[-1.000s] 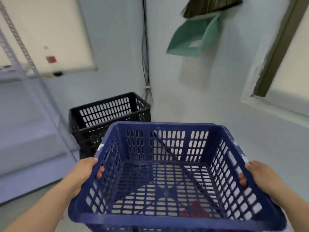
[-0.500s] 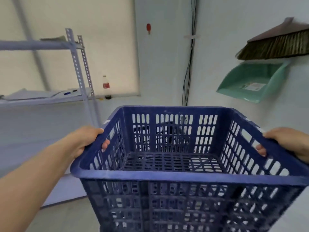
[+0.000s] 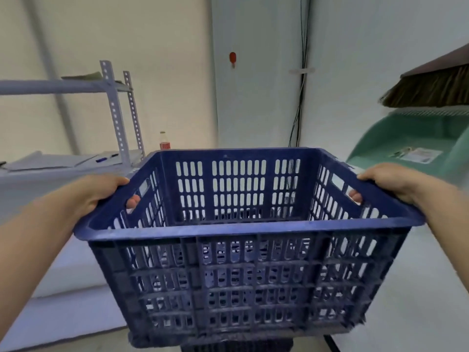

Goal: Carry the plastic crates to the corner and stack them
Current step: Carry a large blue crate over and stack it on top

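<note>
Blue plastic crate (image 3: 243, 262) held level between both hands, left hand (image 3: 101, 193) closed through left handle slot, right hand (image 3: 385, 182) closed through right handle slot

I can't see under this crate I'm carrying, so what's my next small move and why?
Probably ease the blue crate straight down. Both the left hand and the right hand grip its side handles, it looks level, and a dark crate edge shows just beneath its base, so it seems roughly lined up for stacking.
</note>
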### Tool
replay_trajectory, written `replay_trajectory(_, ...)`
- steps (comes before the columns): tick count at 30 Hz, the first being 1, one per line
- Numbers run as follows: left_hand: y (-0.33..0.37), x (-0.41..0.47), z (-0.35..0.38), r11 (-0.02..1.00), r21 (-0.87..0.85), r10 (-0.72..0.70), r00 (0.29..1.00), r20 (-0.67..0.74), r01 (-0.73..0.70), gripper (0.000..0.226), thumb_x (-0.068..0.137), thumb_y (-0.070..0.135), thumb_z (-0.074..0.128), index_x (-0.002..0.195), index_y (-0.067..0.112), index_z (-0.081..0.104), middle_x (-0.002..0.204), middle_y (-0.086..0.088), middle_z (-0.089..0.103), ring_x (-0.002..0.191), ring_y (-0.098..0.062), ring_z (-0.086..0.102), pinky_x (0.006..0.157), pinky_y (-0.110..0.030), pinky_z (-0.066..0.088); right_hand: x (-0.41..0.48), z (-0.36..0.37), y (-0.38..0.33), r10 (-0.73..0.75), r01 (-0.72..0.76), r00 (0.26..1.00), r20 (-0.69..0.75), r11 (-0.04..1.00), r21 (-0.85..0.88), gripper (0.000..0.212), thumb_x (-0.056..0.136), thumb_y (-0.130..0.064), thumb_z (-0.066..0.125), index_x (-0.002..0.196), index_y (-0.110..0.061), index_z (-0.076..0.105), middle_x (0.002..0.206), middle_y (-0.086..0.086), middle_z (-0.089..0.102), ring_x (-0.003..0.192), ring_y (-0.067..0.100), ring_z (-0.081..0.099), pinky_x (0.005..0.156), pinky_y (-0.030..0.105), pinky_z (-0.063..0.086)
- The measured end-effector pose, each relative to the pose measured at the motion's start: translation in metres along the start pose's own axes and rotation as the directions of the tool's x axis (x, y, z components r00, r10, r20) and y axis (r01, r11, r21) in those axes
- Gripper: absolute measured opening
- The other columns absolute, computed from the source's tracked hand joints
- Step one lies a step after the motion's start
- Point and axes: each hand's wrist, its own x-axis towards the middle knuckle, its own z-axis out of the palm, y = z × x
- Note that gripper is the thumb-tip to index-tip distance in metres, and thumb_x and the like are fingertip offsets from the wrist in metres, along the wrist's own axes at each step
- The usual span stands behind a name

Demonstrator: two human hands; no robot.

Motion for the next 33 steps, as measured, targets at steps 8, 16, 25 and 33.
replay_trajectory(8,0.030,0.071,0.045,0.997,-0.065,-0.055,0.995,-0.084,0.049,0.031,0.101,0.019,0.034,0.090,0.000,0.056,0.056,-0.008,0.063,0.045,-0.017,0.058,0.047,-0.025,0.049,0.127,-0.006,-0.020,-0.053,0.050,0.998,0.043,0.997,0.050,0.031,0.095,-0.005,0.037,0.079,0.007,0.061,0.061,0.014,0.064,0.057,0.022,0.059,0.062,0.035,0.053)
replay_trajectory(16,0.016,0.125,0.085,0.994,-0.083,-0.089,0.984,-0.156,0.077,0.030,0.103,0.011,0.030,0.087,-0.003,0.052,0.063,-0.014,0.056,0.028,-0.009,0.051,0.031,-0.016,0.041,0.222,0.023,-0.022,-0.059,0.053,0.994,0.094,0.996,0.069,0.024,0.093,-0.002,0.038,0.088,0.011,0.057,0.071,0.019,0.060,0.051,0.023,0.057,0.045,0.027,0.052)
replay_trajectory(25,0.004,0.162,0.095,0.998,-0.030,-0.061,0.972,-0.228,0.056,0.028,0.099,0.006,0.037,0.078,-0.002,0.054,0.034,-0.001,0.054,0.025,-0.008,0.048,0.029,-0.015,0.036,0.267,0.071,0.001,-0.003,-0.010,0.995,0.097,0.991,0.130,0.032,0.097,-0.009,0.037,0.106,0.014,0.056,0.077,0.020,0.060,0.044,0.020,0.060,0.044,0.026,0.055)
replay_trajectory(33,-0.018,0.193,0.094,0.993,-0.064,-0.114,0.971,-0.208,0.103,0.025,0.099,0.009,0.039,0.092,-0.006,0.058,0.056,-0.012,0.060,0.028,-0.009,0.051,0.031,-0.015,0.040,0.286,0.087,-0.006,-0.003,-0.005,0.994,0.112,0.998,0.068,0.033,0.097,-0.008,0.037,0.110,0.017,0.055,0.080,0.022,0.060,0.050,0.023,0.059,0.044,0.027,0.055)
